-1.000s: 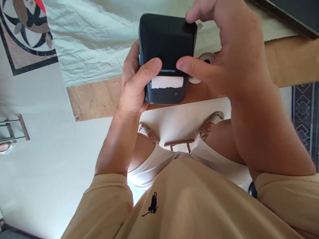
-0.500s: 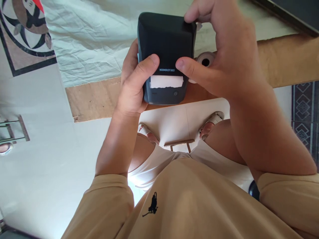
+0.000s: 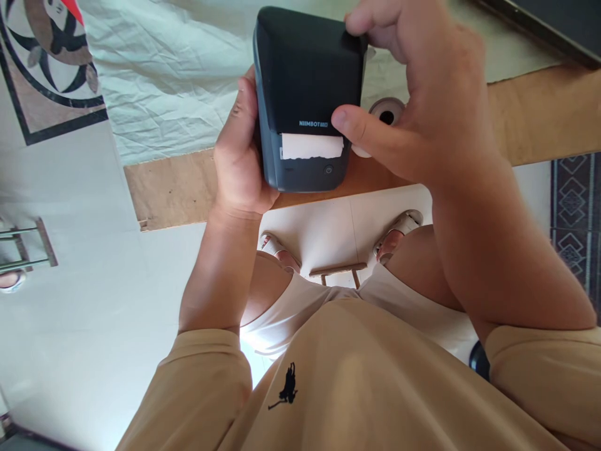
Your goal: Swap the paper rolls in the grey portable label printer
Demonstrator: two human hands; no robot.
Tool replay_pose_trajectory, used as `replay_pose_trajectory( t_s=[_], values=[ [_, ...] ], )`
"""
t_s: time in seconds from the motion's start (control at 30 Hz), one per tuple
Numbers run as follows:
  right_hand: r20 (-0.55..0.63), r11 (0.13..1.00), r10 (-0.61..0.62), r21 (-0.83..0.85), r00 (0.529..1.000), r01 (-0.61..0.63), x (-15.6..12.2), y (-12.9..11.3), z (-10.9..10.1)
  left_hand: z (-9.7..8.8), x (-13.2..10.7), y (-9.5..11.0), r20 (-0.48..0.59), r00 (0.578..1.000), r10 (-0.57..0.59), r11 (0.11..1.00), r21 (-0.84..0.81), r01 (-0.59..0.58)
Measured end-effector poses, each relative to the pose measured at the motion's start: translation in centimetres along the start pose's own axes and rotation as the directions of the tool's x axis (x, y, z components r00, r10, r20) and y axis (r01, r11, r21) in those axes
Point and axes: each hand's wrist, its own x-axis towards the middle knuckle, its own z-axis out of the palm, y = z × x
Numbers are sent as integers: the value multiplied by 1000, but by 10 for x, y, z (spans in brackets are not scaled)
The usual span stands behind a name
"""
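Note:
A dark label printer point(image 3: 307, 75) marked NIIMBOT is held up over the table edge, its front tilted toward me. A strip of white paper point(image 3: 312, 146) with a ragged lower edge sticks out of its slot, above the power button. My left hand point(image 3: 241, 144) cradles the printer from the left and below, the thumb along its side and the other fingers hidden behind. My right hand point(image 3: 413, 94) grips its right side, thumb tip by the logo and forefinger at the top right corner. Partly behind that thumb is a white roll with a dark core point(image 3: 385, 114).
A pale green cloth point(image 3: 154, 81) covers the table, leaving a bare wooden edge point(image 3: 173, 191). A dark flat object point(image 3: 554, 28) lies at the upper right. Below are my sandalled feet and a wooden bar point(image 3: 338, 269). A metal-framed rack point(image 3: 32, 244) stands at far left.
The printer has risen slightly and turned a little, showing more of its left side. My left thumb has moved from the front of the lid to the left side. The right hand has barely moved.

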Motion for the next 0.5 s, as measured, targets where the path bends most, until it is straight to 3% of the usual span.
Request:
replay_pose_trajectory(
  t_s=[0.2,0.3,0.4,0.5],
  values=[
    [49,999,-34,-37,998,36,0,-1,-3,2,4,-1,22,1000,9,999,-35,-8],
    [93,999,-8,-46,996,12,-1,-5,-7,13,-2,10,7,998,-56,994,-93,57],
    [132,998,-2,-61,991,10,-1,-9,-11,27,-9,22,-112,981,-161,981,-130,146],
    [134,995,-26,-88,991,38,-2,-9,-13,32,-11,26,-165,971,-174,975,-167,146]
  ],
)
